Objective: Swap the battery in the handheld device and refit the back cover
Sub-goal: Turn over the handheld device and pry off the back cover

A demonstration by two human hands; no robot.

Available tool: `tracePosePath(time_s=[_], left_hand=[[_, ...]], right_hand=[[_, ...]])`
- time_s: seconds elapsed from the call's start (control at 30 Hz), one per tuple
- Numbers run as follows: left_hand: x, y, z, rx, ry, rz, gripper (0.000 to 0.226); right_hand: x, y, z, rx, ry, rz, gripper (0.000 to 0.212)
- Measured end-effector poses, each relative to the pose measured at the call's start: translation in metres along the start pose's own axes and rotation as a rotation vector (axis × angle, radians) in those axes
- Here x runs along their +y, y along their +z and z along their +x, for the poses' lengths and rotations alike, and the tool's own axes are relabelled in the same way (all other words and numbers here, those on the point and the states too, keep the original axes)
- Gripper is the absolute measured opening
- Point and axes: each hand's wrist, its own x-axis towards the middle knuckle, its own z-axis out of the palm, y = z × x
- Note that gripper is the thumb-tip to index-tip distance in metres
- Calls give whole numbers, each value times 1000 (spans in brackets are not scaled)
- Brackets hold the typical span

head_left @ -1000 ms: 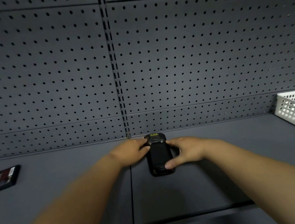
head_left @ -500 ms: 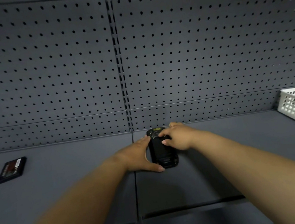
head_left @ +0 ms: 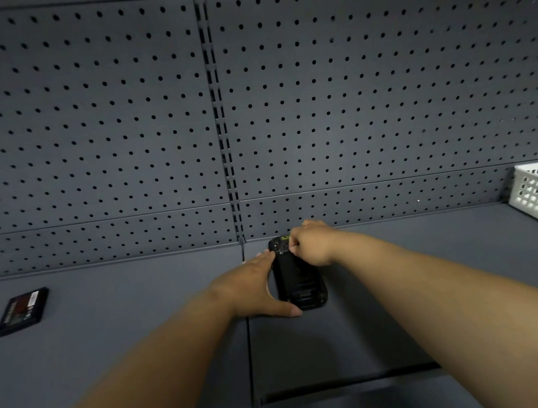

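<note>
The device (head_left: 298,275) is braced on the counter (head_left: 142,342) by the spread left hand (head_left: 255,288). Its far end is pinched by the right hand (head_left: 311,244). A battery (head_left: 21,311) is seen well apart at left.

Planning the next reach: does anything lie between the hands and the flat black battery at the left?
Nothing visible does: bare grey shelf separates the left hand from the flat black battery.

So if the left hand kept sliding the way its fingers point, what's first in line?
Likely the pegboard back wall. The left hand lies alongside the handheld device, fingers pointing toward the wall.
</note>
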Motion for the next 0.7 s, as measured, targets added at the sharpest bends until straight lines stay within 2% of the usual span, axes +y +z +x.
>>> tracePosePath(time_s=[0.2,0.33,0.43,0.5,0.57,0.7], left_hand=[[-3,2,1,-3,2,-34,115],[-2,0,0,-1,-5,-14,117],[0,-1,-1,-12,-9,23,115],[2,-2,-1,-19,-15,40,114],[5,-3,-3,-18,-19,53,112],[7,-5,-5,-8,-25,36,107]], right_hand=[[2,-9,-1,15,-15,198,34],[19,-14,0,1,-22,585,5],[35,-21,-3,27,-11,904,17],[49,-28,-11,25,14,1037,17],[68,-31,-17,13,57,1032,11],[97,-24,-31,-5,176,864,11]])
